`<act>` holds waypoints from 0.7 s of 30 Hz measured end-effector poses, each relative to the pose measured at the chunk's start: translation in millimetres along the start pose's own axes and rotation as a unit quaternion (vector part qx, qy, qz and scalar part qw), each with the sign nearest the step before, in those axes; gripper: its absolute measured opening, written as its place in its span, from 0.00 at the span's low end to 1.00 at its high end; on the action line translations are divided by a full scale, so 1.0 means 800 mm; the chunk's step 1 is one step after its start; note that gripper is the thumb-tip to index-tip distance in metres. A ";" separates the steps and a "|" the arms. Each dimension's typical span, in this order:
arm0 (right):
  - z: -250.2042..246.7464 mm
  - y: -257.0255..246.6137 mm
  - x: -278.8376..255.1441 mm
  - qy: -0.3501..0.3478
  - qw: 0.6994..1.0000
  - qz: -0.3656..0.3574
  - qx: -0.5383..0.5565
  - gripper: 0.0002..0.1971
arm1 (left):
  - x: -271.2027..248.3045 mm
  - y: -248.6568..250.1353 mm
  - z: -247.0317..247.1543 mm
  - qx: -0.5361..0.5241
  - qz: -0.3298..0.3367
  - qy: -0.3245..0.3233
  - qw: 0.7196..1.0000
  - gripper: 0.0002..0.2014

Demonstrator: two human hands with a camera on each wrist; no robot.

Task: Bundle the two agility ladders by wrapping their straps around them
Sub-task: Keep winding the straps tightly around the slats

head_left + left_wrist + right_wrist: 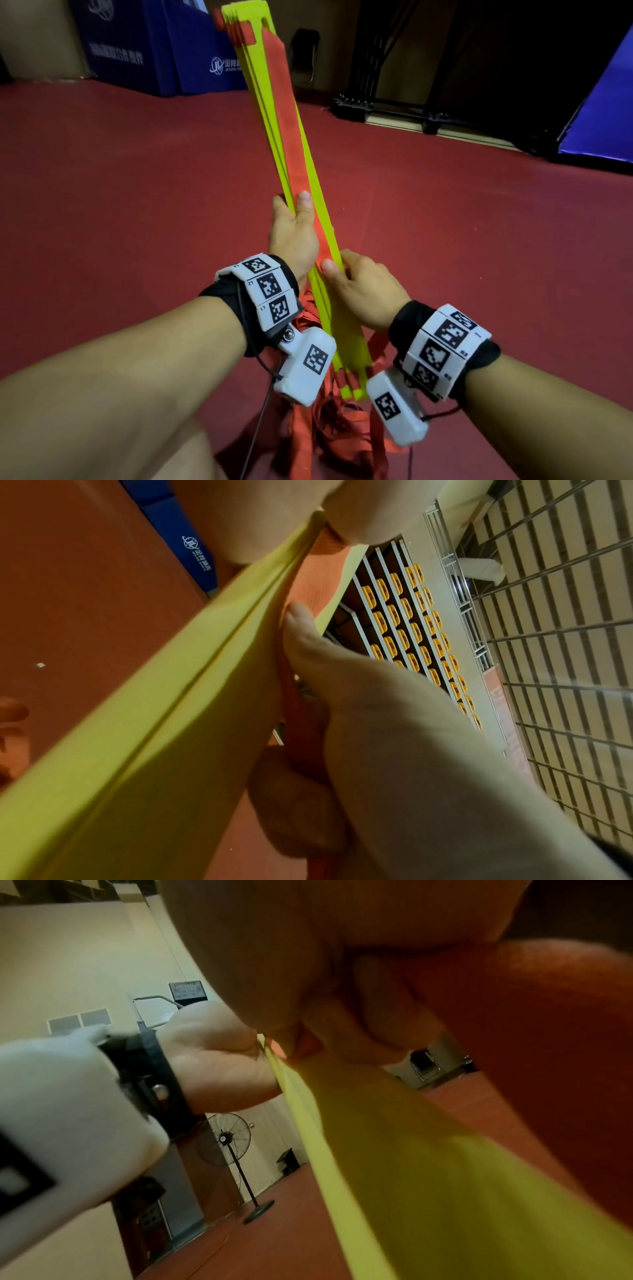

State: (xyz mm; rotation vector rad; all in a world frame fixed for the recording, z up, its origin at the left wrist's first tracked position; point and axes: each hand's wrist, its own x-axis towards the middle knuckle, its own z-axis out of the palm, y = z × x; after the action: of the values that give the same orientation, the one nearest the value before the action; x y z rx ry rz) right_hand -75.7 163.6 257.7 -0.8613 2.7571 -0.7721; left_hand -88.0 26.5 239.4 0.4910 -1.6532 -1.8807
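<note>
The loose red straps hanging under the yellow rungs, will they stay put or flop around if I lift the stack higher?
Likely floppy: the red straps hang in tangled loops below the yellow rungs. The rungs look stiff, jutting straight past the left hand and right hand. The stack may fan apart; edges already splay.

Left hand (294, 236): fingers wrapped behind the yellow rung stack (274, 113), only the thumb shows in head view. Right hand (363, 291): fingertips hidden behind the stack's edge. Stack's far end is cut off by the top edge; its near end sits partly behind the right wrist camera (397, 407). Loose red straps (342, 431) run off the bottom edge, tangled, count unreadable. Right wrist view is blurred and dim; the palm fills it, grip probably on the rungs. Logo text on the blue box (191, 51) too small to read.
</note>
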 end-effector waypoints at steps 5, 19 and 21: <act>-0.010 0.003 0.009 0.025 0.999 0.000 0.024 0.19 | -0.025 0.044 0.000 -0.043 -0.005 -0.027 0.999 0.29; -0.030 0.008 0.015 0.079 0.994 -0.016 0.074 0.23 | -0.032 0.037 -0.005 -0.010 -0.023 -0.141 0.990 0.07; -0.027 0.009 0.013 0.084 0.992 -0.014 0.095 0.24 | -0.030 0.036 -0.006 -0.004 -0.024 -0.138 0.990 0.08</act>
State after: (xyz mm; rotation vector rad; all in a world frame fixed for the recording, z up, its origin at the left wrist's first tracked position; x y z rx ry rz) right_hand -94.2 172.2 272.4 -0.8322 2.7580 -1.1408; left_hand -61.5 36.1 264.1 0.2769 -1.8217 -2.0644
